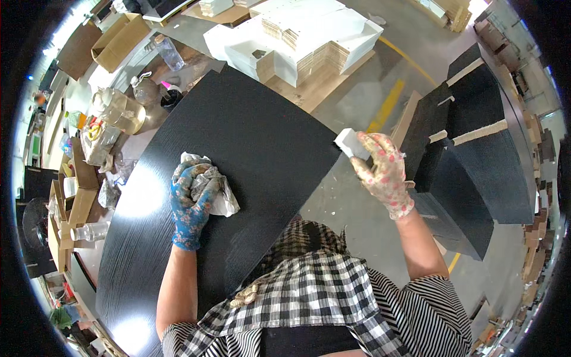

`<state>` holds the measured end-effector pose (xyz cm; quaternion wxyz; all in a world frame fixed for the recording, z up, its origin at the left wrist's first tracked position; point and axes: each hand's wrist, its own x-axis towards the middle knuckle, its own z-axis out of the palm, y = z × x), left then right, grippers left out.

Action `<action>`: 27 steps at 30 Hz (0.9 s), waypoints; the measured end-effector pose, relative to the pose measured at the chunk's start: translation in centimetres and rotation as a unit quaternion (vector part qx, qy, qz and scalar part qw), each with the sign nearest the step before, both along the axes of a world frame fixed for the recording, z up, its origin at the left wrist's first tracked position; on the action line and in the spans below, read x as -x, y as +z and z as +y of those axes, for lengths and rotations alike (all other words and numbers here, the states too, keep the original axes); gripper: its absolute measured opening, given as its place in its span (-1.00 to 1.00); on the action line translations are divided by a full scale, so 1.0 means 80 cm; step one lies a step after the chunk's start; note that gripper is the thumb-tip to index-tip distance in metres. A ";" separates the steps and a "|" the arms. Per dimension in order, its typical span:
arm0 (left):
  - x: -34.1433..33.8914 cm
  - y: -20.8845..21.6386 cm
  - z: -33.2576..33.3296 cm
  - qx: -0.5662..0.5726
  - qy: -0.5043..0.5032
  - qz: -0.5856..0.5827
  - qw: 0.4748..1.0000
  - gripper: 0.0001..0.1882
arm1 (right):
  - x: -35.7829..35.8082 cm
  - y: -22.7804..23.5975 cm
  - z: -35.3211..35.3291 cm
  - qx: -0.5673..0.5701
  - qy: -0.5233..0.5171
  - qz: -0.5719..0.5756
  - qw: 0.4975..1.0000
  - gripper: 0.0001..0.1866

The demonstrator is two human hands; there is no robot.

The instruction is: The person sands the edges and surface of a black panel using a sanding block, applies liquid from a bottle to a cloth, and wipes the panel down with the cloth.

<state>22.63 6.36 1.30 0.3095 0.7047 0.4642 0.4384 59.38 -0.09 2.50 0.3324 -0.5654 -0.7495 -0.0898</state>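
Observation:
A large black wood-grain panel [256, 137] lies flat in front of me. On its left half my left hand [193, 199], in a blue flowered glove, is closed around a crumpled whitish rag [223, 199] that rests on the surface. My right hand [382, 171], in a pale glove with pink spots, grips a small white block [351, 144] between thumb and fingers. That block is at the panel's right corner; whether it touches the edge I cannot tell.
To the left, a cluttered worktable holds a big jug of yellowish liquid [119, 110], a clear bottle [169, 52] and an open cardboard box [121, 41]. Stacked white panels [297, 35] stand on a pallet ahead. Black panels [476, 137] with pale edge strips stack at right.

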 end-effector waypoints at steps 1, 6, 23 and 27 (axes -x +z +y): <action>0.000 0.001 -0.001 -0.001 -0.011 0.005 1.000 -0.72 | 0.006 -0.002 -0.003 -0.002 0.002 0.004 1.000 -0.47; 0.000 0.010 -0.017 0.058 -0.017 -0.036 0.998 -0.72 | 0.071 -0.010 -0.065 0.091 0.095 0.002 0.991 -0.38; 0.053 0.050 -0.159 0.045 0.037 -0.100 0.993 -0.66 | 0.098 -0.001 -0.057 0.061 0.060 0.055 0.995 -0.51; 0.109 0.045 -0.213 0.002 0.070 -0.149 0.986 -0.72 | 0.176 -0.011 -0.112 0.063 0.087 0.027 0.994 -0.47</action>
